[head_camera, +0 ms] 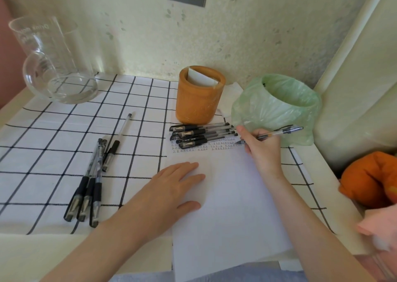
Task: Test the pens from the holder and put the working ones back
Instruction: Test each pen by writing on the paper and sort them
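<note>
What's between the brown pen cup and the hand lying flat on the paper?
In the head view, a pile of black pens lies between the pen cup and the left hand, across the top edge of the paper.

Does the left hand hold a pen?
No, the left hand lies flat on the paper, while the right hand grips the pen.

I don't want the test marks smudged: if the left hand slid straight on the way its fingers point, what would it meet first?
The left hand has only bare paper ahead, then most likely the right hand holding the pen; depth is unclear.
</note>
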